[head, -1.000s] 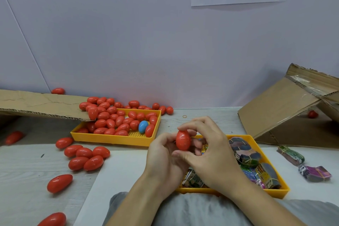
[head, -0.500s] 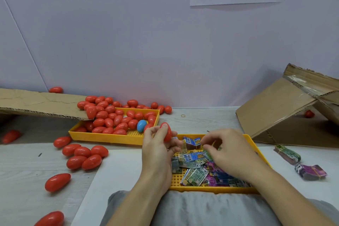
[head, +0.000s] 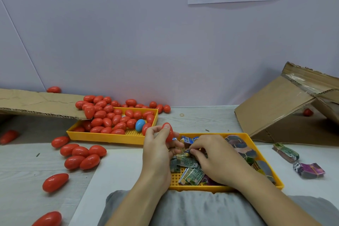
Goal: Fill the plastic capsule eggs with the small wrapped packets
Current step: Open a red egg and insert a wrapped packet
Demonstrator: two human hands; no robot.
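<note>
My left hand (head: pixel 157 154) holds a red capsule egg (head: pixel 169 132) upright between thumb and fingers, just above the left end of the near yellow tray (head: pixel 264 167). That tray holds several small wrapped packets (head: pixel 192 174). My right hand (head: pixel 214 159) reaches into it, fingertips pinching a packet (head: pixel 188 150) close to my left fingers. A second yellow tray (head: pixel 102 135) to the back left is heaped with red eggs and one blue egg (head: pixel 140 125).
Loose red eggs (head: pixel 80 156) lie on the table at left. Cardboard flap (head: pixel 36 104) overhangs the back-left tray. A tilted cardboard box (head: pixel 286 108) stands at right, with banded packet bundles (head: pixel 308 170) in front of it. A rubber band (head: pixel 181 115) lies by the wall.
The two hands came apart from the egg. The left hand kept the egg and shifted left; the right hand dropped into the packet tray and now pinches a packet.
</note>
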